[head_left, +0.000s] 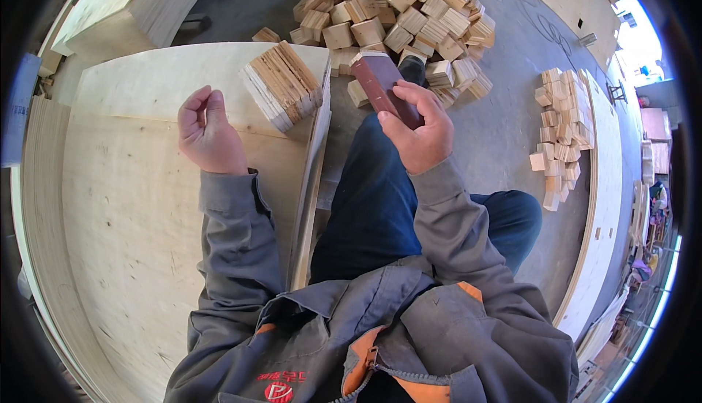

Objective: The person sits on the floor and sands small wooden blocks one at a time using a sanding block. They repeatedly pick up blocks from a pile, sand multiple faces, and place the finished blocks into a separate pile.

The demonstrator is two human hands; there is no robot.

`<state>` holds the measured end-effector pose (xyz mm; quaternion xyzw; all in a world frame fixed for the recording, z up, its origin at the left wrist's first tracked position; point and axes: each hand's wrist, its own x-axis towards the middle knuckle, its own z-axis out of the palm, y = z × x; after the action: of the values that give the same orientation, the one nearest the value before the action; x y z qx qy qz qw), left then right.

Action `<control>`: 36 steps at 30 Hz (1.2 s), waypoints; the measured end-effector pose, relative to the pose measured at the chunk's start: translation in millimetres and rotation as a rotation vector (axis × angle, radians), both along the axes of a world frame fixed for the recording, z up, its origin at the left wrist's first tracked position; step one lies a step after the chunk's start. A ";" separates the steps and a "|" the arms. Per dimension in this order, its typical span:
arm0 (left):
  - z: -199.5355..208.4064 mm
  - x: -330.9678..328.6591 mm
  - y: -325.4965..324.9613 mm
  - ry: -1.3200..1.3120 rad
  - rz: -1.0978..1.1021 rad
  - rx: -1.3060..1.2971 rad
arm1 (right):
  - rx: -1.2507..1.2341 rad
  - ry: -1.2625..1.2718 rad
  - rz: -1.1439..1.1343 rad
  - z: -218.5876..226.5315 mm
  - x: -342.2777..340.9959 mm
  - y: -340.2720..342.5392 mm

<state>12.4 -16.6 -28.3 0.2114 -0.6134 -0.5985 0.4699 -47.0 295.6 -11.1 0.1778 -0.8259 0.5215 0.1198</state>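
I see the right hand (418,129) grasping a dark red block (384,87); the left hand (207,134), loosely clenched and empty, rests on the plywood surface (131,205) beside a stacked wooden block (284,85).

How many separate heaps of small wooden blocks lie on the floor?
2. A large heap lies ahead of the person, beyond the knee; a smaller heap lies on the right beside a long board. Others may be hidden.

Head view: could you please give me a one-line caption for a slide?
Seated worker's right hand holds a reddish-brown block, left hand rests on plywood near a wooden block.
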 end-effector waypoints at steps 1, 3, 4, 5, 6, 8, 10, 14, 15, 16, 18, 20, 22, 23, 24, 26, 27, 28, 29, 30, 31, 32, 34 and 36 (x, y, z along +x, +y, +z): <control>1.5 -0.6 1.4 0.029 -0.044 0.009 | -0.003 -0.001 0.002 0.1 0.0 -1.3; 6.9 0.7 5.0 0.064 -0.098 -0.137 | -0.010 -0.002 0.006 1.1 0.3 -3.4; 11.4 3.0 8.4 0.071 -0.112 -0.291 | -0.006 -0.005 0.006 2.0 0.8 -3.8; 16.5 5.4 12.4 0.077 -0.125 -0.444 | -0.002 -0.008 0.005 3.0 1.4 -4.1; 22.8 7.6 17.7 0.065 -0.183 -0.566 | 0.002 -0.011 0.004 3.7 1.9 -4.3; 35.9 12.1 28.7 0.034 -0.291 -0.811 | 0.019 0.007 0.015 5.1 2.6 -5.1; 39.7 9.7 36.5 -0.014 -0.310 -0.899 | 0.025 0.016 0.021 5.8 3.4 -5.4; 34.5 6.0 36.0 -0.062 -0.282 -0.924 | 0.004 0.016 0.024 5.8 4.9 -6.4; 32.2 4.8 34.7 -0.058 -0.273 -0.934 | -0.004 0.017 0.025 6.1 5.1 -6.9; 29.5 3.6 34.0 -0.056 -0.264 -0.942 | 0.003 0.020 0.026 5.9 5.2 -6.8; 28.2 1.9 33.2 -0.046 -0.252 -0.950 | 0.015 0.026 0.026 6.0 5.3 -6.6; 29.1 0.7 33.8 -0.029 -0.252 -0.950 | 0.015 0.024 0.024 5.3 5.6 -6.1; 30.9 0.9 34.3 -0.026 -0.251 -0.945 | 0.017 0.022 0.022 5.2 5.9 -6.1; 31.3 1.1 34.3 -0.026 -0.251 -0.944 | 0.020 0.021 0.022 5.3 6.1 -6.2; 30.9 1.4 34.3 -0.028 -0.253 -0.943 | 0.023 0.020 0.021 5.4 6.2 -6.2; 29.9 1.9 34.4 -0.032 -0.257 -0.941 | 0.019 0.009 0.020 5.2 6.8 -6.4; 29.7 1.9 34.2 -0.028 -0.256 -0.939 | 0.017 0.004 0.020 5.0 7.0 -6.4; 29.6 1.4 34.1 -0.024 -0.257 -0.937 | 0.020 0.009 0.020 4.5 6.8 -6.2; 29.4 1.1 34.2 -0.020 -0.257 -0.935 | 0.023 0.015 0.019 3.6 6.5 -6.0; 29.5 1.2 34.4 -0.017 -0.258 -0.935 | 0.026 0.021 0.019 3.1 6.5 -5.7; 29.9 1.1 34.4 -0.014 -0.258 -0.936 | 0.024 0.016 0.019 3.3 6.6 -5.6; 30.0 1.0 34.3 -0.011 -0.259 -0.936 | 0.021 0.010 0.018 3.8 6.8 -5.4; 29.0 0.5 33.6 -0.003 -0.265 -0.931 | 0.018 0.006 0.019 3.7 6.9 -5.2; 27.2 0.8 32.7 0.001 -0.276 -0.917 | 0.015 0.009 0.021 2.7 6.8 -5.2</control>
<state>13.2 16.1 -1.1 -0.1013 -0.8364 -0.3233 0.4309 -40.2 290.5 -8.4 0.1894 -0.8275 0.5155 0.1166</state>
